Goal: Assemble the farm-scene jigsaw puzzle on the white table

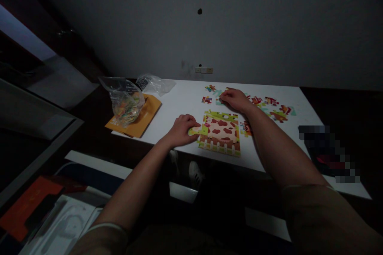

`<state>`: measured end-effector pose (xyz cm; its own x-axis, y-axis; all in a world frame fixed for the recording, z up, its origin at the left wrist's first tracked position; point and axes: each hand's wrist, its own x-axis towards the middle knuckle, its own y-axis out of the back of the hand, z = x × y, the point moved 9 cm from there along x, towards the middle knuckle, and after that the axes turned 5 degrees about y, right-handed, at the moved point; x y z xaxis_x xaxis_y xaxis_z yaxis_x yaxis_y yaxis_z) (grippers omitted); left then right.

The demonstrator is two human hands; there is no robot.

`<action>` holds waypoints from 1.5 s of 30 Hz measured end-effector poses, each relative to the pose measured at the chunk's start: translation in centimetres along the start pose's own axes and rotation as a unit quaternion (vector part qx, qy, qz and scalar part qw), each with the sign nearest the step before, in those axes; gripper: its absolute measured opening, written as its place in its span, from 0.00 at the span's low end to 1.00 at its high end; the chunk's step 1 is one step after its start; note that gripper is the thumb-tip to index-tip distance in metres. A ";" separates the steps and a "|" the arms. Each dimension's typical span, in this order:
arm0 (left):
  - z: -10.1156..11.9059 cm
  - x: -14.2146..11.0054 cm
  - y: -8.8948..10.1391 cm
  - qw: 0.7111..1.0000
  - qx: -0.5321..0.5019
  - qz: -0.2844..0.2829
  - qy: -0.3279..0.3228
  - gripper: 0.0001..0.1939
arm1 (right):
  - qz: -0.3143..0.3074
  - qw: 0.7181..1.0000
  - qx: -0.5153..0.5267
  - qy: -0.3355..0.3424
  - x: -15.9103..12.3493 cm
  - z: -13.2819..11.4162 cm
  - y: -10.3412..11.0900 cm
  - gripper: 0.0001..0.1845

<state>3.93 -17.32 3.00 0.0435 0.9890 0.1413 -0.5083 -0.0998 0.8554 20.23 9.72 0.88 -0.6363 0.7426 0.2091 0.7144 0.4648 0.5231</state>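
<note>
My two bare hands (pixel 183 129) work over a white counter (pixel 185 99) in dim light, a cow-patterned puzzle (pixel 221 132) lying partly joined at the middle of its near edge. My left hand reaches the puzzle's left side, thumb and forefinger slightly apart around a yellow-green piece (pixel 195 130) (whether that grip pinches it or merely rests there, I cannot tell). My right hand (pixel 236 100) extends beyond the puzzle, its grip narrow, fingertips drawn together at a pale teal piece (pixel 220 102); whether they hold it is unclear.

Loose pieces (pixel 278 115) spread from the far edge towards the right, a few beside my right forearm. At the left end, a yellow envelope (pixel 151 113) reaches the near corner, bearing a clear bag (pixel 127 105) of more pieces (its top standing open). Crumpled clear plastic (pixel 155 84) sits by the far left corner. A dark object (pixel 326 151), blurred by blocks, lies along the right edge. Below the counter, a striped shoe (pixel 196 173) shows; an open white box (pixel 67 223) is at lower left.
</note>
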 end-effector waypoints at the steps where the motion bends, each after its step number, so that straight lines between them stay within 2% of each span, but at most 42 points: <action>1: 0.0 0.0 0.0 1.000 0.002 -0.001 0.002 0.22 | 0.002 1.000 -0.005 0.001 0.0 -0.1 0.1 0.13; 11: 0.1 0.1 -0.1 1.000 0.004 0.000 -0.004 0.22 | -0.004 1.000 0.005 -0.008 -0.1 -0.1 -0.1 0.10; 23: 0.4 -0.1 0.1 1.000 0.009 0.014 0.002 0.22 | -0.008 1.000 -0.014 0.016 0.0 -0.3 0.0 0.10; 31: 0.1 -0.4 0.1 1.000 -0.003 0.020 -0.002 0.23 | -0.012 1.000 -0.011 0.008 0.3 0.6 -0.3 0.13; 36: 0.2 -0.5 0.1 1.000 -0.005 0.021 -0.001 0.22 | -0.007 1.000 -0.009 0.013 0.3 0.6 -0.3 0.11; 42: 0.4 -0.5 0.5 0.999 -0.017 0.039 0.010 0.20 | 0.007 0.999 -0.015 0.029 0.0 -1.0 -0.1 0.11; 44: 0.5 -0.4 0.6 0.999 -0.021 0.040 0.013 0.19 | 0.038 0.998 -0.010 0.045 -0.1 -2.4 1.1 0.13; 45: 0.6 -0.4 0.6 0.999 -0.020 0.041 0.013 0.19 | 0.068 0.996 -0.010 0.060 -0.3 -3.5 2.4 0.15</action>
<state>4.10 -17.82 3.75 -0.0206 0.9803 0.1963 -0.5436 -0.1758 0.8207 21.13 8.91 4.99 -0.5644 0.7350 0.3757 0.7917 0.3531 0.4986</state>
